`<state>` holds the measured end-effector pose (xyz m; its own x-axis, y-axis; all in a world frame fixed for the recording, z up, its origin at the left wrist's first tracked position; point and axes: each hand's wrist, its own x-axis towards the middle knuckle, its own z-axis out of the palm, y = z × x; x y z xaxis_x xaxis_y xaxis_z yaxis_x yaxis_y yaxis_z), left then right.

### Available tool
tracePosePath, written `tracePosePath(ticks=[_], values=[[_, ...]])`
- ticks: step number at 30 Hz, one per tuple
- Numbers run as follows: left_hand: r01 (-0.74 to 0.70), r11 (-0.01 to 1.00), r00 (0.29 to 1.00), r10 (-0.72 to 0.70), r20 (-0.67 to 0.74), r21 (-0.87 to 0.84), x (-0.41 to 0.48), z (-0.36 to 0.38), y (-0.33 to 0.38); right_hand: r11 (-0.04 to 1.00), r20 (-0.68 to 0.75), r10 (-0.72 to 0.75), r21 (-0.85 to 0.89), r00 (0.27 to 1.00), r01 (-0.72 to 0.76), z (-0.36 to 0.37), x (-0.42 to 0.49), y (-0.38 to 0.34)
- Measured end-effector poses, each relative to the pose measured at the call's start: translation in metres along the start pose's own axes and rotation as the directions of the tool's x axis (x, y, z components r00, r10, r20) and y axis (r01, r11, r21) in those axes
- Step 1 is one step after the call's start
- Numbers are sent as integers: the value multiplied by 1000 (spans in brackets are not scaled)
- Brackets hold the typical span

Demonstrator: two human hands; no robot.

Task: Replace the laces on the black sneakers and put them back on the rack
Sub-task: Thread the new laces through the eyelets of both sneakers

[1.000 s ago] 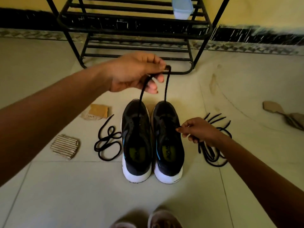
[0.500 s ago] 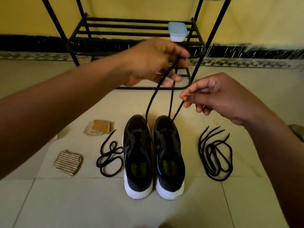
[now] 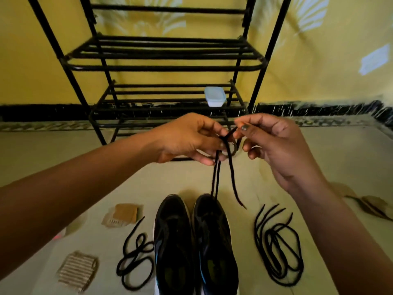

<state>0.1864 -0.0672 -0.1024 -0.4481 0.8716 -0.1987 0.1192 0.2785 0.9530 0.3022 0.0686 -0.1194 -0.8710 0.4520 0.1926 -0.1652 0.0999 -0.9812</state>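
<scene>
You have a small lidded plastic container, pale blue, standing upright well above the tiled floor. On the floor at your left lie a ribbed piece of cardboard and, beyond it, a brown paper tag, set apart from each other. Brown scraps lie at the far right. Behind is a yellow wall with a black skirting band.
</scene>
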Motion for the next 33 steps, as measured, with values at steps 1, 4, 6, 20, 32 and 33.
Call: tracePosePath(ticks=[1,4,6,20,32,33], values=[[-12,1000,999,11,-30,-6,0,-3,3,999,-29,10,35,1000,-9,-1,2,2],[-39,999,994,39,-100,3,-1,-8,13,996,-64,85,-25,994,-87,0,6,16],[-66,997,989,69,-128,31,-2,-11,21,978,18,142,-160,990,-137,6,4,25],[-92,954,972,147,-181,285,2,-23,45,998,-2,-29,-63,1000,29,25,9,10],[232,781,973,-185,-141,580,20,-7,-95,919,-228,40,-375,973,-125,-13,8,67],[245,754,969,-213,-125,610,20,-5,-107,893,-228,42,-428,973,-139,-17,8,77]])
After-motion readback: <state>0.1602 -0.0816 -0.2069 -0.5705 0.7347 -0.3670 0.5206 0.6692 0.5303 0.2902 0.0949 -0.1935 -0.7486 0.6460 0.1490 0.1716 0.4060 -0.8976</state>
